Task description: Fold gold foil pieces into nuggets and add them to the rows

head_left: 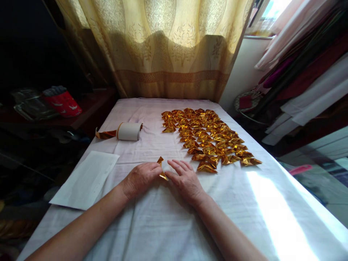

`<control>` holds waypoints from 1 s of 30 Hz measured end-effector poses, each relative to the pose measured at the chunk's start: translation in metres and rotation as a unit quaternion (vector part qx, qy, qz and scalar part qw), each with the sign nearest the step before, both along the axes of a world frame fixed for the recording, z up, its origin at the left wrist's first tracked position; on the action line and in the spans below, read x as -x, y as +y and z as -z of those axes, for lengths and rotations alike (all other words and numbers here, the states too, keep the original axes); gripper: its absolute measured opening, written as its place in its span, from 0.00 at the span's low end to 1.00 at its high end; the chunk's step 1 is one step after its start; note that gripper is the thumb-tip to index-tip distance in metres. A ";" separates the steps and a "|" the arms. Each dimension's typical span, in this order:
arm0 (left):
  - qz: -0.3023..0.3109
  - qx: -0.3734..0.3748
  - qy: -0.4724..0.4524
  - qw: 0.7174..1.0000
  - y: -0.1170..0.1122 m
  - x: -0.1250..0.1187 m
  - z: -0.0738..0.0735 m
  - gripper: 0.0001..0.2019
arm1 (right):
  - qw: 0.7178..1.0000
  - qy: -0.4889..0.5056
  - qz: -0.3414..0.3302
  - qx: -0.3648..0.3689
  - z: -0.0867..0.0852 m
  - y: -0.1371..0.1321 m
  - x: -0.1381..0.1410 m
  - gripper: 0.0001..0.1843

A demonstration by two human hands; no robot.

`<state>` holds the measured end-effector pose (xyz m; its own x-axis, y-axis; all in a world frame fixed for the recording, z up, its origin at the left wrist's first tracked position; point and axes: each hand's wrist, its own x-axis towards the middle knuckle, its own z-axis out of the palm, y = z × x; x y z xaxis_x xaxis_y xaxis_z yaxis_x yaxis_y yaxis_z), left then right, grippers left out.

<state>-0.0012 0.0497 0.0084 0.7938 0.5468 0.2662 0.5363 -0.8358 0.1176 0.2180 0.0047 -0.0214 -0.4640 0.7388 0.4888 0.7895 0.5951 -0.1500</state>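
A small gold foil piece (162, 168) lies near the middle of the cloth-covered counter (152, 217), pinched between the fingertips of the left hand (141, 177) and the flat, spread right hand (186, 181); it looks mid-fold, and the next crease calls for firm pressing. Beyond lie rows of folded gold pieces (209, 139), a foil roll (128, 131) and a white sheet (87, 179) at the left edge. No writing is legible.
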 end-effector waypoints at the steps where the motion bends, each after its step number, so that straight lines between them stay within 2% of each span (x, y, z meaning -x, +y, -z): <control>1: 0.002 0.001 -0.003 1.000 0.002 0.003 0.003 0.09 | 1.000 -0.004 -0.017 -0.018 -0.001 0.000 0.000 0.09; 4: 0.009 0.005 -0.022 1.000 0.006 0.013 0.013 0.09 | 0.997 -0.028 -0.064 -0.025 -0.002 -0.001 0.003 0.08; 7: 0.025 0.016 -0.047 0.998 0.007 0.019 0.018 0.10 | 0.995 -0.052 -0.075 0.039 -0.004 -0.001 0.006 0.11; 10: 0.037 0.022 -0.061 0.997 0.008 0.024 0.019 0.10 | 0.992 -0.056 -0.056 0.100 -0.007 0.002 0.007 0.14; 12: 0.014 0.001 -0.055 0.998 0.008 0.026 0.020 0.10 | 0.991 -0.052 -0.045 0.114 -0.009 0.004 0.006 0.15; 17: -0.088 -0.073 -0.007 0.993 0.000 0.022 0.018 0.08 | 0.991 -0.040 -0.038 0.124 -0.011 0.007 0.005 0.15; 20: -0.095 -0.043 0.007 0.995 -0.013 0.013 0.013 0.06 | 0.990 -0.038 -0.042 0.129 -0.012 0.007 0.004 0.15; 24: -0.132 -0.020 -0.002 0.991 -0.027 0.002 0.010 0.10 | 0.989 -0.032 -0.050 0.138 -0.012 0.008 0.005 0.16; 26: -0.150 -0.023 0.009 0.988 -0.029 -0.001 0.011 0.10 | 0.988 -0.021 -0.060 0.142 -0.012 0.007 0.006 0.16; 30: -0.149 -0.036 0.013 0.988 -0.026 -0.002 0.014 0.09 | 0.990 0.000 -0.060 0.125 -0.011 0.008 0.008 0.16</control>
